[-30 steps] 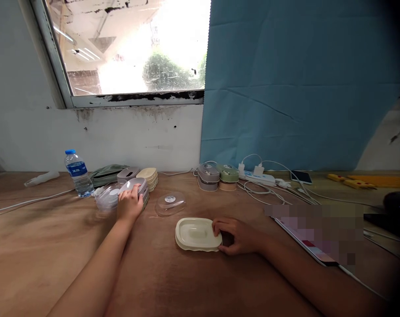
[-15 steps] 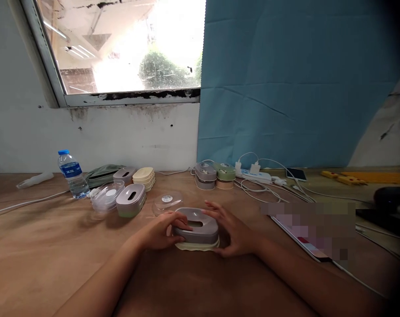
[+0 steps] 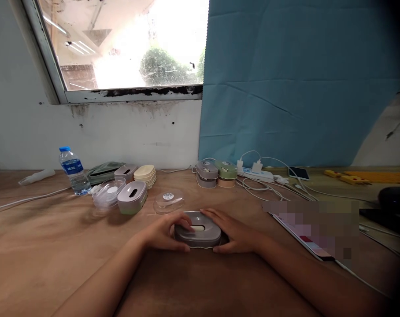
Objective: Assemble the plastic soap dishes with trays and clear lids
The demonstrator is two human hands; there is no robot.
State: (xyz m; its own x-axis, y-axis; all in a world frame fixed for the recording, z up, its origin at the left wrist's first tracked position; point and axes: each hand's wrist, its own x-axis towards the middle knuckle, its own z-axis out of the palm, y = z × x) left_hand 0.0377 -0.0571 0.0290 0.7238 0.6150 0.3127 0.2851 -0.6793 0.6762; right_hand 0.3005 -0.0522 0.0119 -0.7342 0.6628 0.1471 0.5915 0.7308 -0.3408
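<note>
A grey oval box [image 3: 201, 236] with a slot in its top sits on the table in front of me. Something cream shows through the slot, and a thin cream edge peeks out along the bottom. My left hand [image 3: 163, 232] is closed around its left end, one finger over the top near the slot and the thumb low at the front. Around the right end, my right hand [image 3: 235, 232] grips with fingers at the far side and thumb at the near corner. Just beyond lies a clear plastic lid [image 3: 174, 203] with a round white label.
Back left stand a water bottle [image 3: 73, 172], clear lids [image 3: 105, 196], a pink-and-green slotted box [image 3: 131, 203] and stacked cream trays [image 3: 144, 172]. Grey [image 3: 206, 172] and green [image 3: 226, 171] boxes, a power strip [image 3: 257, 175] with cables and a phone [image 3: 299, 173] lie farther right.
The grey top has gone down over the cream part, which showed as a wide rim beneath it before. My right fingers have lowered onto the box's far side.
</note>
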